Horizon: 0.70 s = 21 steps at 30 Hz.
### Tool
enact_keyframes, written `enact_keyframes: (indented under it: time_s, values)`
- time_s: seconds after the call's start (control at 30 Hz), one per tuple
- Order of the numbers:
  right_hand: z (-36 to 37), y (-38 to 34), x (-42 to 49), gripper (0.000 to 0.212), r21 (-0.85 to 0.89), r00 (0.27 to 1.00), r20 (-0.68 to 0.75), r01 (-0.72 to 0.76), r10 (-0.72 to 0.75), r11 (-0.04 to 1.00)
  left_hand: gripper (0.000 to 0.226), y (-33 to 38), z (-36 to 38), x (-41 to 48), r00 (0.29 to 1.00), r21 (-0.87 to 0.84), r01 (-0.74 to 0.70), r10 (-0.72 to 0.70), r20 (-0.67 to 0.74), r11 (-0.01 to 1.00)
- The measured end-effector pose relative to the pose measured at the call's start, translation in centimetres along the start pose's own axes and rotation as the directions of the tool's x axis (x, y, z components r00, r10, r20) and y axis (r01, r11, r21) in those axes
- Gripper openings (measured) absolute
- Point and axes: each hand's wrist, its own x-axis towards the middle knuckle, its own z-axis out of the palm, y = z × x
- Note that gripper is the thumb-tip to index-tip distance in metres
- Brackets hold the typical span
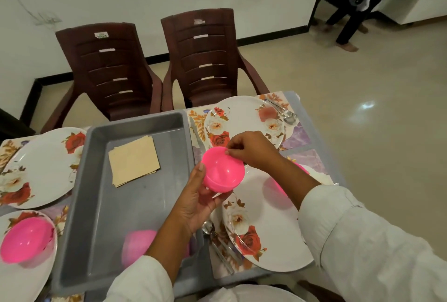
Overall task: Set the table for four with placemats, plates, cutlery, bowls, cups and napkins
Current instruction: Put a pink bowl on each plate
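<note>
My left hand (197,201) cups a pink bowl (223,168) from below, above the table. My right hand (251,150) pinches that bowl's far rim. Floral plates lie on placemats: far right plate (244,120), near right plate (271,226), far left plate (41,168), near left plate (21,275). A second pink bowl (24,240) sits on the near left plate. Another pink bowl (278,187) sits on the near right plate, partly behind my right arm. A pink item (136,245) lies in the grey tray (101,205), beside tan napkins (134,160).
Forks (285,112) lie right of the far right plate; a knife (197,136) lies on its left. A spoon and knife (217,246) lie left of the near right plate. Two brown chairs (203,60) stand behind the table. A person (355,6) stands far right.
</note>
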Motion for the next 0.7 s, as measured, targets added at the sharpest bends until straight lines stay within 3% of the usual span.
enact_keyframes:
  time_s: [0.13,0.33,0.4,0.5,0.57,0.7]
  values:
    - [0.0,-0.3,0.8,0.021,-0.016,0.999,-0.020,0.043,-0.043,0.999,0.095,0.2,-0.2,0.6,1.000,-0.041,-0.020,0.019,-0.022,0.999]
    - [0.2,0.0,2.4,0.025,0.017,0.999,0.004,0.034,-0.034,0.999,0.066,0.7,-0.1,1.3,0.997,-0.084,-0.032,0.026,-0.074,0.996]
    - [0.3,-0.1,2.9,0.027,0.038,0.999,0.035,0.040,-0.041,0.998,0.073,0.8,-0.1,1.4,0.996,-0.092,-0.034,0.026,-0.090,0.995]
    - [0.3,-0.3,3.5,0.027,0.054,0.996,0.074,0.052,-0.056,0.997,0.102,1.0,-0.3,1.8,0.993,-0.094,-0.033,0.022,-0.114,0.995]
    - [0.4,-0.2,3.9,0.027,0.070,0.995,0.086,0.053,-0.058,0.996,0.106,1.1,-0.6,2.2,0.993,-0.109,-0.038,0.025,-0.115,0.993]
    - [0.2,0.1,4.9,0.022,0.188,0.999,0.039,0.014,-0.022,0.982,0.078,1.7,-1.0,2.5,0.996,-0.163,-0.069,0.059,-0.069,0.984]
